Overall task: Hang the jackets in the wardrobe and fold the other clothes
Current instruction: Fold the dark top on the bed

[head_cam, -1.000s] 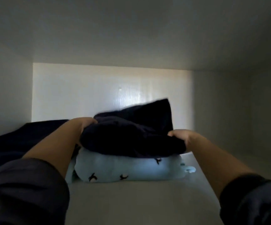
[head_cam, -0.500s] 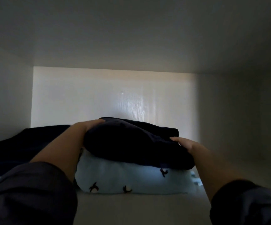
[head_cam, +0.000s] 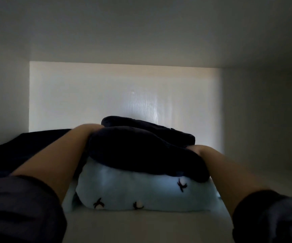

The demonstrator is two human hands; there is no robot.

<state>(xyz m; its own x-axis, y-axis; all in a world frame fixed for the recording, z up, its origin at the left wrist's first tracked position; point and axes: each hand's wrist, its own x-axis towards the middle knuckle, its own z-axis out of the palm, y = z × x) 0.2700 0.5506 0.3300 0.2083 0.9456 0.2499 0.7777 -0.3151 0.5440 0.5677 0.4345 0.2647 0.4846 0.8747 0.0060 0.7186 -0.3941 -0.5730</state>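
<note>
Flanking the dark garment (head_cam: 141, 151) atop the blue bundle (head_cam: 141, 192), both hands (head_cam: 89, 130)

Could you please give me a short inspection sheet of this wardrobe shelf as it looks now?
Surface: pale wardrobe shelf, dimly lit.
Job's things: folded dark navy garment lying on folded light blue patterned garment.
Clutter: flat dark cloth at left.
Grippers: left hand and right hand at the navy garment's sides; fingers hidden.
Cables: nothing seen.
Surroundings: white back panel, side walls, shelf above.
</note>
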